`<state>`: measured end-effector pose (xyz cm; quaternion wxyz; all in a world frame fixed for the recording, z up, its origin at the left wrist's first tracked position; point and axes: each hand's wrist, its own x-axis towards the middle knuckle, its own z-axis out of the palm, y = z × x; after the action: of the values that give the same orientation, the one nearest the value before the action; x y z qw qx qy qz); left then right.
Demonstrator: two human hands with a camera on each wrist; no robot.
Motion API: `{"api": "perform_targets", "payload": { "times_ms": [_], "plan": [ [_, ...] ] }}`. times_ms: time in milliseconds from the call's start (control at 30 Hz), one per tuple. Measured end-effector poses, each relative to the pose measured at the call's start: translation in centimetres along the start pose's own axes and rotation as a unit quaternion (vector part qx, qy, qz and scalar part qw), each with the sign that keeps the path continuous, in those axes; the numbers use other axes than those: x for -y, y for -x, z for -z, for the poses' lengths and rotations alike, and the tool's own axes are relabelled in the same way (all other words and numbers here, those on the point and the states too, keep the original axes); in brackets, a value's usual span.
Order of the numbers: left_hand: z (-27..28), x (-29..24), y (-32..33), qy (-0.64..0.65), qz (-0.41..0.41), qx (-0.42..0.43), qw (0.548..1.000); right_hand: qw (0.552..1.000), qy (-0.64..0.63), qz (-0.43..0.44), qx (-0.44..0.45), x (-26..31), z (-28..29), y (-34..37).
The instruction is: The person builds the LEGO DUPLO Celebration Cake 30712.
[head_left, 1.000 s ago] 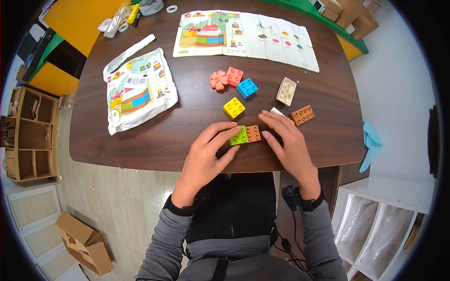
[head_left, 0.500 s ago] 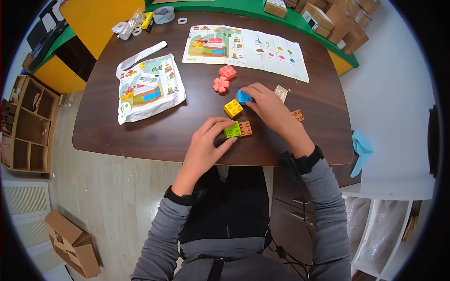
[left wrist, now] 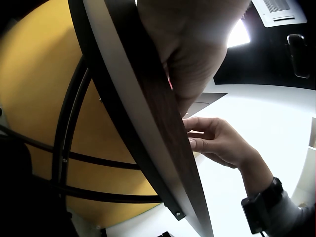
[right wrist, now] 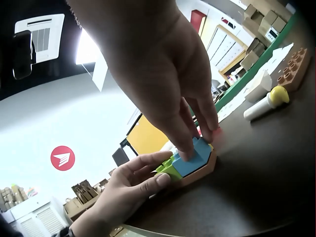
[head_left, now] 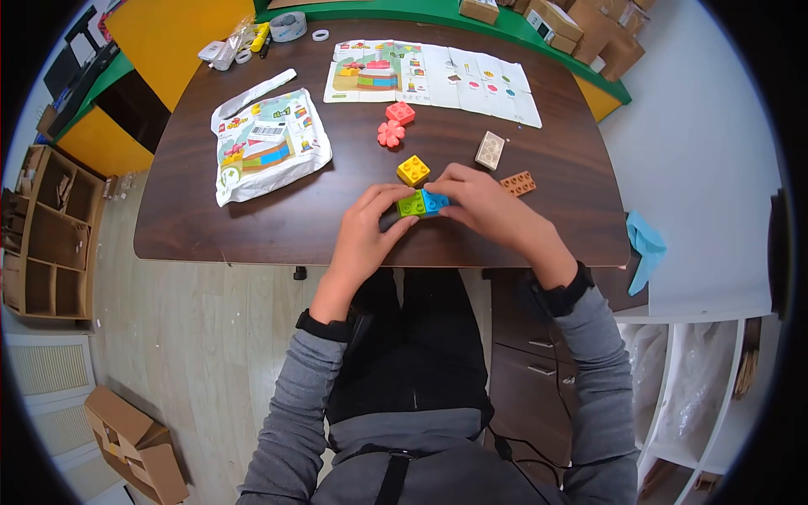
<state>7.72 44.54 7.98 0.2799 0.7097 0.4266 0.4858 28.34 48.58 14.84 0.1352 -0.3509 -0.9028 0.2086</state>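
Observation:
My left hand (head_left: 362, 223) pinches the lime green brick (head_left: 410, 204) between thumb and fingers near the table's front edge. From the right, my right hand (head_left: 488, 202) grips the blue brick (head_left: 435, 203), right beside the green one. In the right wrist view the blue brick sits over a brown brick (right wrist: 200, 174), a thin dark line showing between them, and the green brick stands on the brown brick's other end. Just beyond the hands lies a yellow brick (head_left: 413, 170). The left wrist view hides the bricks behind the hand and table edge.
Farther back are a coral flower (head_left: 390, 133), a coral brick (head_left: 401, 113) and a beige brick (head_left: 490, 151). Another brown brick (head_left: 518, 183) and a white piece with a yellow top (right wrist: 266, 104) lie right. A package (head_left: 273, 151) lies left; an instruction sheet (head_left: 480, 93) spreads behind.
My right hand has reached to the blue brick, taken hold of it and brought it toward me, beside the green brick over the brown one. My left hand stays at the green brick.

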Motion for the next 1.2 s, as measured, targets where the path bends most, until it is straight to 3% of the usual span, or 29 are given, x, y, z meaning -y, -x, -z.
{"api": "perform_targets", "payload": {
  "times_ms": [367,567,767,1067,1200],
  "plan": [
    [0.1,0.0,-0.1,-0.001,-0.002,-0.003,1.0,0.988,0.128,-0.059,0.066,1.1,-0.2,-2.1],
    [0.0,0.0,-0.2,-0.021,-0.016,-0.004,1.0,0.979,0.131,-0.118,0.105,1.2,-0.3,-2.8],
    [-0.3,0.4,-0.3,-0.025,-0.023,-0.008,0.999,0.981,0.149,-0.093,0.077,1.0,-1.0,-2.3],
    [-0.2,-0.4,-0.4,-0.012,-0.022,0.038,0.999,0.996,0.001,-0.045,0.072,0.1,1.2,-0.1],
    [-0.2,-0.6,-0.4,-0.015,-0.025,0.047,0.998,0.996,-0.006,-0.05,0.076,0.1,1.5,0.2]
  ]
}}
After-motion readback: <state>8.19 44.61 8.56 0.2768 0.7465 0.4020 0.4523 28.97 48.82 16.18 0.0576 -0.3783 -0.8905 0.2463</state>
